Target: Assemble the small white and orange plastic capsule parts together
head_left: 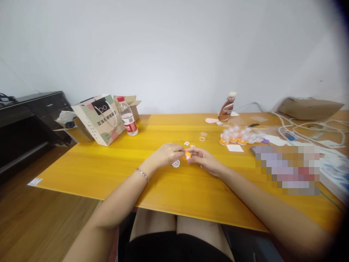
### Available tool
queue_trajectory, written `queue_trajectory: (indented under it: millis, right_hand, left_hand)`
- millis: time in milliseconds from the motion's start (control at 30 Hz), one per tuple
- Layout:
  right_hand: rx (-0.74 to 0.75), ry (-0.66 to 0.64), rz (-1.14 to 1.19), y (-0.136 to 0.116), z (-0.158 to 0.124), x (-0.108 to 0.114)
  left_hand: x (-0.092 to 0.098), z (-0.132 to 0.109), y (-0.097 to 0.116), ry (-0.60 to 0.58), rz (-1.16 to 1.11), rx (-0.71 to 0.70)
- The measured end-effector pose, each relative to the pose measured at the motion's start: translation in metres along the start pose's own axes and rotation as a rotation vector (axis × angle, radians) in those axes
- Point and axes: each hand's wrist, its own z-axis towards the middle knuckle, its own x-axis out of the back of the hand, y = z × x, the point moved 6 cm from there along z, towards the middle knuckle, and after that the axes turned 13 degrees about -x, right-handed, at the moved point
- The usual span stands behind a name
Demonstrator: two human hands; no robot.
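Over the middle of the table, a small round orange piece (186, 156) with a whitish part on it is pinched between my two hands. My left hand (169, 153) has its fingertips at the left edge of this piece. From the right, the thumb and fingers of my right hand (203, 160) close on it. Just below my left fingers lies a white round ring-like part (176, 164). Beyond the hands are two small white cut-out pieces, one of them a white cut-out (186, 143). A clear plastic cup (203, 137) stands farther back.
A cluster of clear and orange items (240, 135) lies at the right, near a Nescafé bottle (227, 107) and white cables (289, 127). At the left stand a water bottle (128, 118), a paper bag (102, 122) and cardboard boxes. A blurred-out patch covers something at the right.
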Motion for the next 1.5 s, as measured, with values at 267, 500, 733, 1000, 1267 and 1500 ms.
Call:
queue_trajectory:
  millis: [267,500,733,1000,1267,1500]
  right_hand:
    - [-0.002,0.029,0.077,0.004,0.003,0.005]
    - [0.009,0.022,0.110,0.006,0.004,0.005]
    - [0.027,0.027,0.114,0.001,0.002,0.005]
    - [0.123,0.032,0.042,-0.008,-0.005,-0.001]
    - [0.159,0.029,-0.022,-0.012,-0.006,-0.002]
    - [0.149,0.034,-0.002,-0.013,-0.007,-0.002]
  left_hand:
    - [0.011,0.004,0.007,-0.076,-0.049,-0.010]
    - [0.010,0.002,0.007,-0.080,-0.113,0.038]
    - [0.004,-0.002,0.001,-0.056,-0.180,0.091]
    - [0.000,-0.003,-0.004,0.049,-0.251,0.132]
    - [0.003,-0.004,-0.005,0.086,-0.308,0.124]
    - [-0.001,-0.004,-0.006,0.028,-0.232,0.110]
